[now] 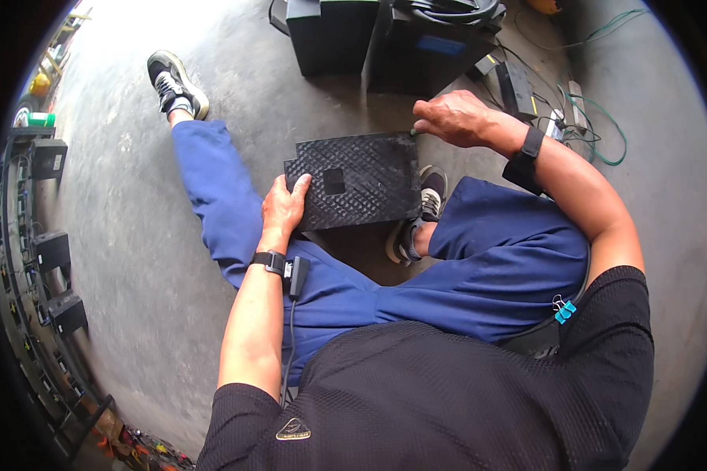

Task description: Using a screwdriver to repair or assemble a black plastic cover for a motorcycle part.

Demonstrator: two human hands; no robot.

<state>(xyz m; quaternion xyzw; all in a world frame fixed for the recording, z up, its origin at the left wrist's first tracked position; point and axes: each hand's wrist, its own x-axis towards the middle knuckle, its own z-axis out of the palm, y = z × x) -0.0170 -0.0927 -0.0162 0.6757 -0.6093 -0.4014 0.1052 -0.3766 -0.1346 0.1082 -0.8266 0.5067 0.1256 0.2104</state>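
1. Between the legs (220, 184) is the black panel (377, 173); the left hand (281, 208) pinches its left edge, thumb on top.
2. Right hand (459, 118) curls by the far right corner, hold unclear; brace the panel steady.

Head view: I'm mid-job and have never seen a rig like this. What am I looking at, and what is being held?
There's no robot: a person works bare-handed. The one picture comes from a fisheye camera on their head, looking down, so straight edges bend near the rim. The left hand grips the left edge of a black textured panel. The right hand is at its upper right corner, by a greenish speck too small to name. Beyond, black boxes stand on the grey floor.
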